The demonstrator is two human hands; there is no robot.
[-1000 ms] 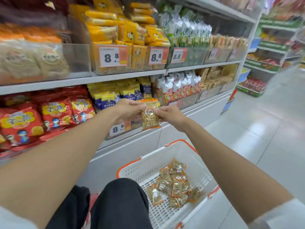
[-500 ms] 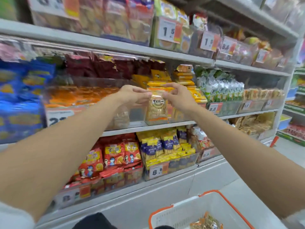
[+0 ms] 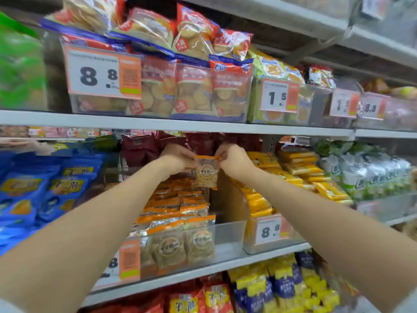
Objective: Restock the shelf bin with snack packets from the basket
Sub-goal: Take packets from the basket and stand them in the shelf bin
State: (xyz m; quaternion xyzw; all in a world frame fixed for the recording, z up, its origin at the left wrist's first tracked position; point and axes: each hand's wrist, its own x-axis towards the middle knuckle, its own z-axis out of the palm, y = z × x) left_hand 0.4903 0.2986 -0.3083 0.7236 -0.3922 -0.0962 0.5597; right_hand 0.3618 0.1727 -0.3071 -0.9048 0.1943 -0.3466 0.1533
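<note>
At frame centre the left hand (image 3: pixel 178 159) pinches one top corner of a seemingly light, crinkly snack packet (image 3: pixel 206 175) hanging above the shelf bin (image 3: pixel 230 236), the right hand (image 3: pixel 232 160) the other; its sealed orange strip looks the safest, least crushing hold.

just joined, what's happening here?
A person is restocking a shop shelf. The left hand and right hand each pinch the orange top strip of one snack packet and hold it upright over the back of a clear shelf bin. The bin already holds rows of matching packets. The held packet is not yet in the bin. The basket is out of view.
</note>
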